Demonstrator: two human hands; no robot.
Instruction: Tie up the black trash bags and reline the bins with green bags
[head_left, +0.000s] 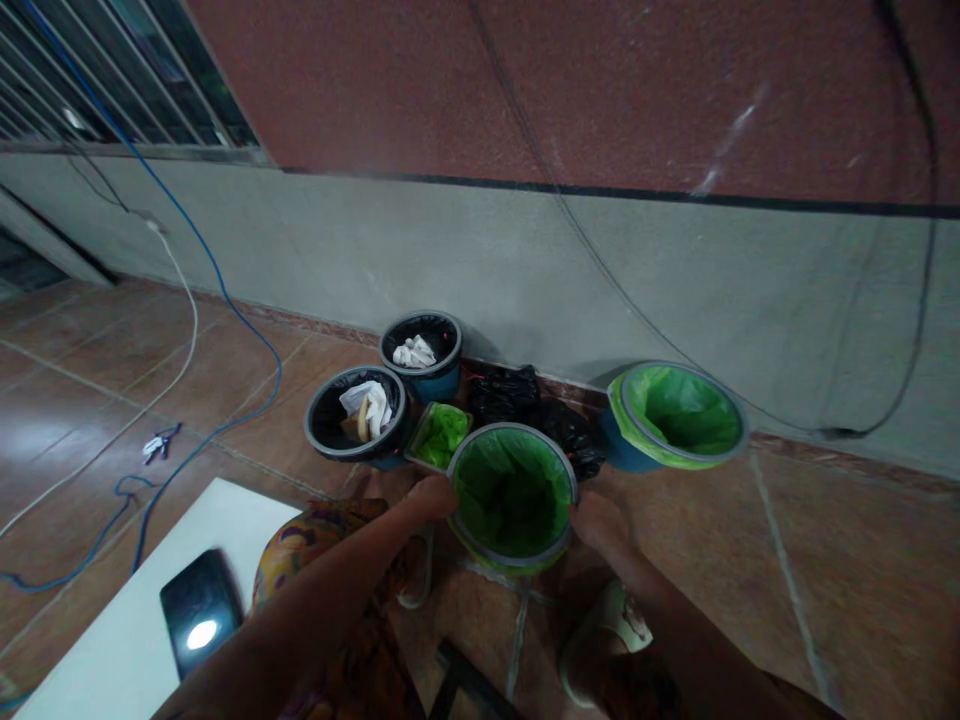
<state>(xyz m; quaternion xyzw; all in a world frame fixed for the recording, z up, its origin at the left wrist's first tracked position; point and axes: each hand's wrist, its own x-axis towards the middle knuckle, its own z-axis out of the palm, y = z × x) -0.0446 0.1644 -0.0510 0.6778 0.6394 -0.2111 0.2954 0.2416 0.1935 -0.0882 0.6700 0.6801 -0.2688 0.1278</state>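
A small bin lined with a green bag stands on the tiled floor right in front of me. My left hand is closed on its left rim. My right hand grips its right rim, fingers curled over the edge. Behind it a second green-lined bin stands near the wall. Two black-lined bins, one holding white paper and a yellowish scrap, the other holding white paper, stand to the left.
A tray of green bags and crumpled black bags lie between the bins. A white board carries a dark phone. Blue and white cables run over the floor at left. A grey wall stands behind.
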